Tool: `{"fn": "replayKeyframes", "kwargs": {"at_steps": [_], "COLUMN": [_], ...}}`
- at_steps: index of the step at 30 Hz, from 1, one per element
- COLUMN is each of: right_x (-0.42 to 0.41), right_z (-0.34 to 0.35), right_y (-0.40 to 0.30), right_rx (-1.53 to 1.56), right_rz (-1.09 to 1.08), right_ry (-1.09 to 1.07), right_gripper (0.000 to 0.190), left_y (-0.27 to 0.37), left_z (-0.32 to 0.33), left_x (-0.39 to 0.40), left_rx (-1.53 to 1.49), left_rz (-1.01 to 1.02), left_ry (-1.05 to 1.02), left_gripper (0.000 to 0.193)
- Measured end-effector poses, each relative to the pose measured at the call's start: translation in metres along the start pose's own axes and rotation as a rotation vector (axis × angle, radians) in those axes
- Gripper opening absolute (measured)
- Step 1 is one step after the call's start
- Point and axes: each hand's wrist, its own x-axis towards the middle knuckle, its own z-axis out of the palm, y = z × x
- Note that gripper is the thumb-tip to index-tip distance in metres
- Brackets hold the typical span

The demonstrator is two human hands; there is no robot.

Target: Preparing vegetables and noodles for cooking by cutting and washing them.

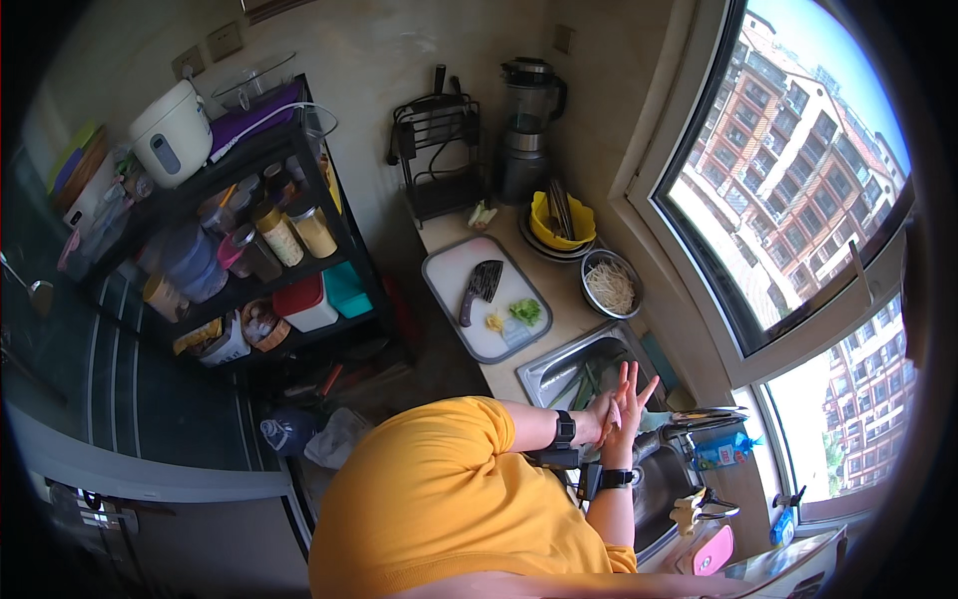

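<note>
My left hand (603, 416) presses against the palm of my right hand (631, 408), above the sink's divider. The fingers of my right hand are spread and point away from me. A small pale pink patch (614, 414) shows between the two; whether it is skin or a held thing I cannot tell. Below and beyond them, long green vegetable stalks (586, 385) lie in the far basin of the steel sink (536, 376). The near basin (661, 490) and the chrome faucet (670, 430) are beside my right wrist. Both wrists wear black bands.
A white cutting board (453, 281) holds a cleaver (482, 290), chopped greens (525, 311) and yellowish pieces (495, 323). Beyond are a metal bowl of bean sprouts (610, 287), a yellow basket (552, 238) and a blender (526, 135). A loaded black shelf (359, 277) stands left; an open window (778, 187) is right.
</note>
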Motion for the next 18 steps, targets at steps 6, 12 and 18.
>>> {"fn": "replayKeyframes", "kwargs": {"at_steps": [6, 12, 18], "right_x": [-0.003, -0.006, -0.031], "right_z": [-0.031, -0.101, -0.056], "right_y": [-0.011, 0.015, -0.005], "right_rx": [-1.131, -1.217, -1.139], "right_rz": [-0.533, 0.054, 0.257], "right_ry": [0.229, 0.003, -0.068], "right_gripper": [0.044, 0.076, 0.077], "left_y": [-0.009, -0.019, -0.024], "left_z": [0.025, -0.048, -0.04], "left_x": [-0.007, 0.077, 0.053], "left_rx": [-0.114, 0.357, 0.719], "left_rz": [0.135, 0.226, 0.32], "left_ry": [0.034, -0.403, -0.254], "left_gripper": [0.052, 0.042, 0.043]}}
